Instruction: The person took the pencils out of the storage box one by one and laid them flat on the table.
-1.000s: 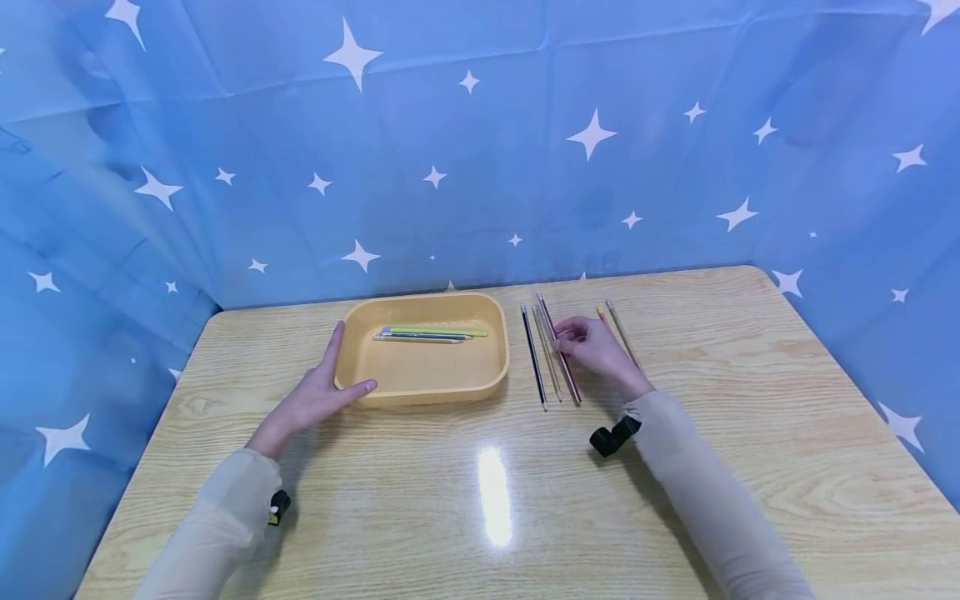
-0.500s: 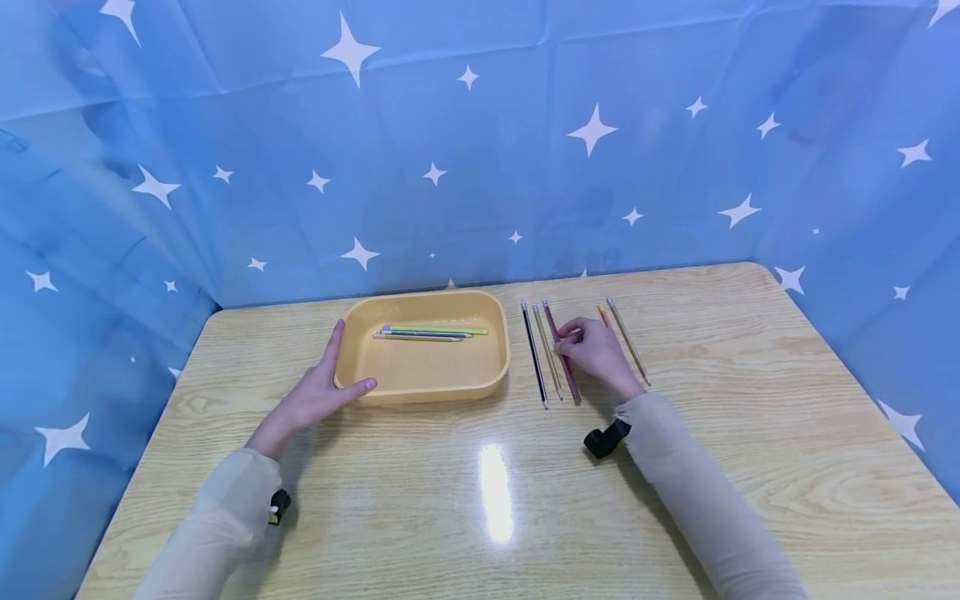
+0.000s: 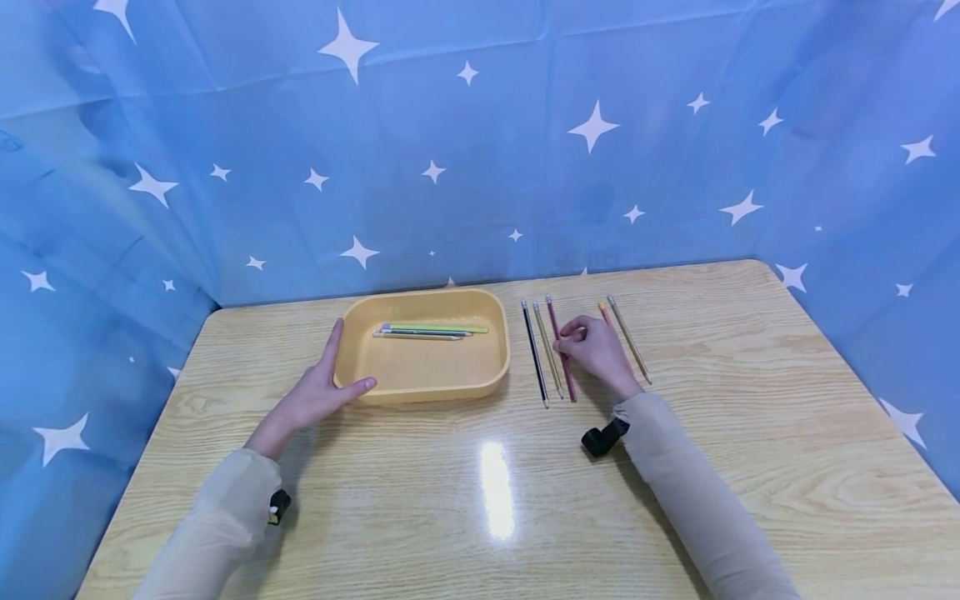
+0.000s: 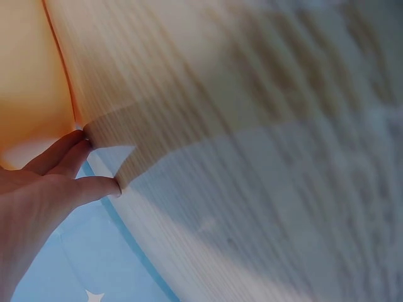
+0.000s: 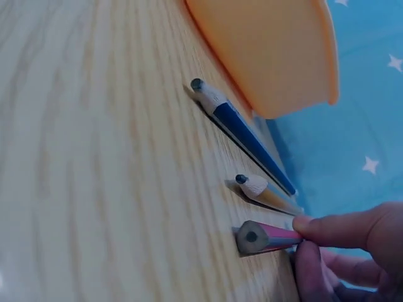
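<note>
Starry blue cloth (image 3: 495, 142) hangs beyond the table (image 3: 405, 508); my left hand (image 3: 318, 396), spread, touches the tray (image 3: 427, 396) at left, and my right hand (image 3: 600, 352) pinches a maroon pencil (image 3: 568, 379)

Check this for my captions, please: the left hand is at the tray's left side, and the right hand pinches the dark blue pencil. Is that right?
Not the pencil: the right hand pinches the flat-ended reddish pencil, as the right wrist view shows. The left hand is at the tray's left side.
</note>
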The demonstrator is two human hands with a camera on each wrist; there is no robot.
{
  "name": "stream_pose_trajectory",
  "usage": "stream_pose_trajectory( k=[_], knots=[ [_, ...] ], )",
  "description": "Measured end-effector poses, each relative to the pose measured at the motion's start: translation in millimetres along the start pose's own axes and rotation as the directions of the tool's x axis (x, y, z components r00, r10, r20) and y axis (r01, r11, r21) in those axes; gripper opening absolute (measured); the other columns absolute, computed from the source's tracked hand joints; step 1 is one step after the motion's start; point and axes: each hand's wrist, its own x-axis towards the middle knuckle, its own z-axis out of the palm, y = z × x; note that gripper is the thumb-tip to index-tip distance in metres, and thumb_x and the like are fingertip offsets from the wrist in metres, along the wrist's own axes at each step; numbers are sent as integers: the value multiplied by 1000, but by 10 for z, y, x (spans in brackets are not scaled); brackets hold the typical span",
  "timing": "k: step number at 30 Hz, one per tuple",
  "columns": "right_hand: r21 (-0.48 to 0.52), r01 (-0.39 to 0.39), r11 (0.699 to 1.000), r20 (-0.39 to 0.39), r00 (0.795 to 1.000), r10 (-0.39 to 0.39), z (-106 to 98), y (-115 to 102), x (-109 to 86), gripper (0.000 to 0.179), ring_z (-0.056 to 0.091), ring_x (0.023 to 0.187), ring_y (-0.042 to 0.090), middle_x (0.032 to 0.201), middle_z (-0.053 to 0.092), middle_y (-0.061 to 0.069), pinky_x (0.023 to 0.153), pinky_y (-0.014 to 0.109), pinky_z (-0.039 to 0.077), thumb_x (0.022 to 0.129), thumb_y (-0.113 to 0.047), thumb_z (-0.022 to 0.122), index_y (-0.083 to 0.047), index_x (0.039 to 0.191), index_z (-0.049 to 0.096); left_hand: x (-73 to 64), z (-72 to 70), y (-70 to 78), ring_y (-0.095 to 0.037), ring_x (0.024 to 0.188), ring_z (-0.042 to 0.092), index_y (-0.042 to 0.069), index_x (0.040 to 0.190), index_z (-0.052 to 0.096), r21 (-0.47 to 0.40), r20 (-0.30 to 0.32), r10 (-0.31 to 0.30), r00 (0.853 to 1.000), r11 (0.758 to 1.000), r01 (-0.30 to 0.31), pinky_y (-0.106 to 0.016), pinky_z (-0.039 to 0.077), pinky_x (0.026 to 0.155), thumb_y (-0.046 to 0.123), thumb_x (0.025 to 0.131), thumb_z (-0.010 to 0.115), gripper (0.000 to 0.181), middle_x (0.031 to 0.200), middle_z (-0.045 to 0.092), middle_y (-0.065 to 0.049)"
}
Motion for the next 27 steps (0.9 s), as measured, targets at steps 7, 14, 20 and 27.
stream_pose_trajectory(
  k=[7,14,20,27],
  knots=[
    [137,-8,990,17,1000,5,-8,37,-9,22,63,68,19,84,64,12,63,29,55,88,-7,70,7,104,62,-8,-5,7,-47,139,16,16,153,-18,13,-1,-6,1000,1000,6,-60,18,109,42,90,67,109,158,1,-22],
    [161,-2,987,38,999,-4,-12,77,-1,24,62,65,14,82,64,10,62,26,54,90,-9,69,7,106,61,-5,-1,6,-47,139,17,17,153,-18,19,-1,-7,1000,1000,7,-59,19,109,43,90,67,109,158,2,-23],
    [246,-8,969,93,996,-16,-44,70,-20,27,60,74,18,90,62,11,66,28,54,90,-6,67,8,112,60,-2,3,5,-48,138,19,18,153,-18,19,-1,-10,1000,1000,10,-59,19,109,43,89,67,109,158,3,-24],
    [293,49,955,129,988,-90,-101,-8,-49,28,58,84,25,98,59,15,71,32,52,92,-6,63,7,117,58,-6,-2,5,-48,137,21,19,153,-18,21,-2,-16,1000,1000,16,-59,20,109,44,90,66,108,157,5,-26]
  ],
)
